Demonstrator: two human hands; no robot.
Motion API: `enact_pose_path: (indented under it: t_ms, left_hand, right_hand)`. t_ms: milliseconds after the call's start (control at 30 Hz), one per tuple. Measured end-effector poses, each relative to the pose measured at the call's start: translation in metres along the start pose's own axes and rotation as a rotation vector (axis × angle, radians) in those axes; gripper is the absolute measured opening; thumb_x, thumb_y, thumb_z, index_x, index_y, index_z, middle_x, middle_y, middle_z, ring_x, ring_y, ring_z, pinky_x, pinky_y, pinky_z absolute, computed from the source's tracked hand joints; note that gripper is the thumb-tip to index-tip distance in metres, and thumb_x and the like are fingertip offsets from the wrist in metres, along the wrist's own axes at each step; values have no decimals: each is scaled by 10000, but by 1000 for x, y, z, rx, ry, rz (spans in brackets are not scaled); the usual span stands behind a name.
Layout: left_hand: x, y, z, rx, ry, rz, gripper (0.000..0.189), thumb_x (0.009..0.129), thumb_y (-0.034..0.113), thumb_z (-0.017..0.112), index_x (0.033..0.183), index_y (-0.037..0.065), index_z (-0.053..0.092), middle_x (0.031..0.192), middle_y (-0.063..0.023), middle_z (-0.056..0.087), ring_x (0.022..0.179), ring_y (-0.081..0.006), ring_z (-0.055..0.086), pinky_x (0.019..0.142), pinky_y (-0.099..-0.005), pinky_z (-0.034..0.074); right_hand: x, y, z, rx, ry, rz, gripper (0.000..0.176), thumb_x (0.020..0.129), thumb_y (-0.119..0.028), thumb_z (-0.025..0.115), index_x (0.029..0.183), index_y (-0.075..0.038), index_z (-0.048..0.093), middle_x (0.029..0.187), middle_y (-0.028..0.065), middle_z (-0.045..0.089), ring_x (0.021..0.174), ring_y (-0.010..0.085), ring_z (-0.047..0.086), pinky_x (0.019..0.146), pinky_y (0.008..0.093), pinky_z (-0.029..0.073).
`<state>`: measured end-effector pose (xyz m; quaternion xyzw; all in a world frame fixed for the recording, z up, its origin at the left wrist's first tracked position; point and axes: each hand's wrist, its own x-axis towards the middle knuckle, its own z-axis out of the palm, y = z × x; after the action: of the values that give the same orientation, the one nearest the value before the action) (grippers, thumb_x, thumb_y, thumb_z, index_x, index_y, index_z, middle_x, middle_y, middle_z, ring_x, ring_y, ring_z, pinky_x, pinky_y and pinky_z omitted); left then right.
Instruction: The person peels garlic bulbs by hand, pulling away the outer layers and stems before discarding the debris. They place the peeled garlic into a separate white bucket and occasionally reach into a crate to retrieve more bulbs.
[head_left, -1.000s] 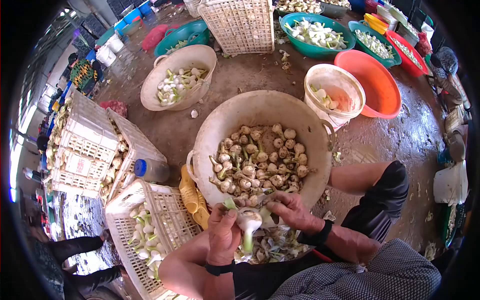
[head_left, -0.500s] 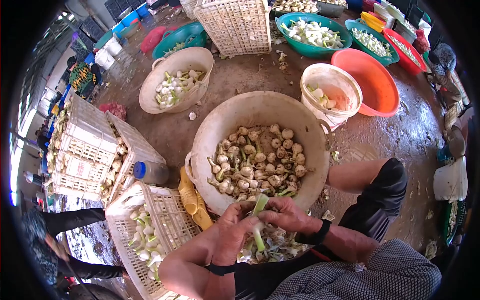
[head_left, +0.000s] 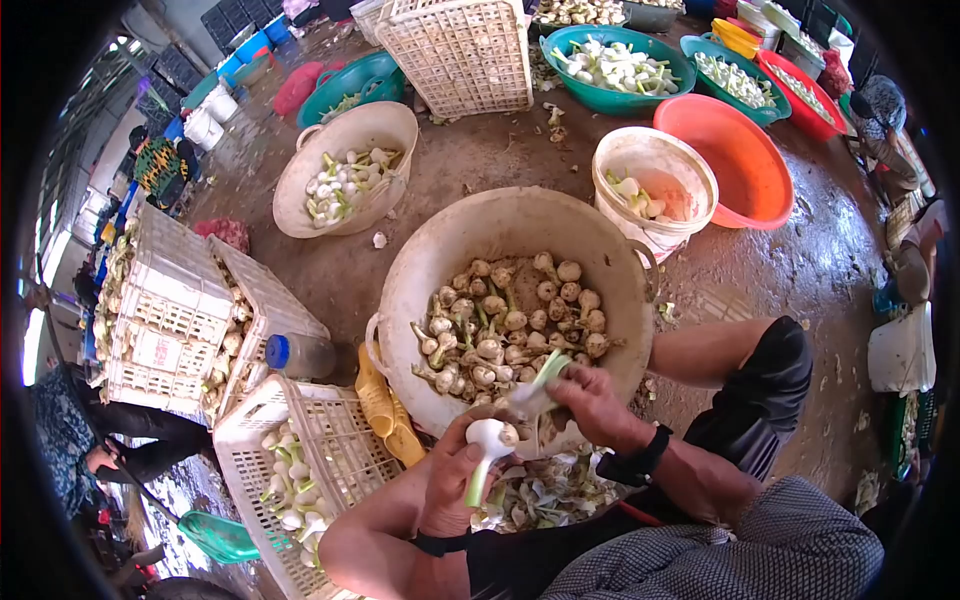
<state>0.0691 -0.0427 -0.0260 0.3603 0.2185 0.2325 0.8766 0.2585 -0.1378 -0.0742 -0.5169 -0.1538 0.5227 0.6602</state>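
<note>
A white peeled garlic bulb with a short green stem pointing down is held in my left hand, its fingers wrapped around it. Just to its right, my right hand is closed on a strip of green and pale peel. Both hands are over the near rim of a large round tub, which holds many unpeeled, dirty garlic bulbs. Below the hands lies a heap of loose peelings.
Left are crates of garlic, a blue-lidded jar and yellow shoes. Beyond the tub stand a smaller tub, a white bucket and an orange basin. Other people are at the sides.
My hands have moved apart. The green outer layer has come away from the bulb into my right hand, exposing the white bulb in my left. A green basket now shows at lower left.
</note>
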Motion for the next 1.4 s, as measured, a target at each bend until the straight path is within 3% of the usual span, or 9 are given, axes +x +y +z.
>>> enact_pose_path:
  t_ms: [100,167,300,500,667,933,1067,1200,1400]
  left_hand:
    - [1,0,-5,-77,29,9,547,859,294,669,1253,-26,466,1176,-247,571,1035,-401,620,796,-414,586]
    - [1,0,-7,-78,67,14,528,866,298,662,1235,-28,470,1158,-260,574,1012,-401,628,780,-411,588]
    - [1,-3,-13,-48,122,23,511,868,290,657,1223,-28,473,1140,-245,587,993,-392,633,769,-415,584]
    - [1,-2,-11,12,157,1,453,879,232,612,1223,-28,473,1100,-207,607,960,-326,643,778,-413,570]
    - [2,-3,-4,100,187,-46,420,869,141,609,1227,-43,489,1067,-164,636,929,-236,644,838,-337,544]
    - [4,-15,-9,430,134,-90,421,836,143,690,1188,-31,537,1041,-90,633,937,-155,602,856,-280,481]
    - [6,-15,-9,534,119,-86,397,836,169,702,1159,-21,570,989,-58,629,869,-113,575,791,-250,485]
    - [6,-18,-14,527,97,-82,399,844,168,699,1170,-19,565,1023,-72,630,893,-131,587,806,-265,495]
    - [2,-9,-12,90,80,-58,423,864,116,609,1235,-31,472,1184,-198,589,1083,-306,602,905,-431,524]
  right_hand:
    - [-10,10,2,-196,-176,32,207,929,-223,613,925,-16,605,694,60,627,547,147,573,488,285,458]
    - [-5,26,-6,-1047,-880,-331,174,893,-208,623,928,-39,597,682,131,613,606,267,612,557,362,493]
    - [-28,52,6,-1149,-963,-350,174,853,-186,621,954,-49,582,722,186,594,689,353,616,630,416,502]
    - [-19,-16,20,-600,-392,-93,180,889,-171,605,892,8,608,766,141,620,705,216,624,641,366,499]
    - [-21,-19,18,-610,-331,-313,232,907,-199,607,920,32,611,724,127,614,685,155,604,606,331,487]
    - [-17,-12,12,-851,-361,-470,175,810,-141,623,797,26,573,700,226,578,635,401,598,556,444,464]
    - [-20,-5,13,-840,-324,-472,152,793,-115,612,761,25,562,683,222,568,631,411,587,541,459,448]
    - [-23,-10,14,-783,-281,-394,130,797,-95,595,804,34,591,689,210,581,606,335,602,555,417,463]
    - [-16,-12,7,-546,-115,-279,151,824,-109,569,837,36,609,661,97,584,613,157,567,575,318,454]
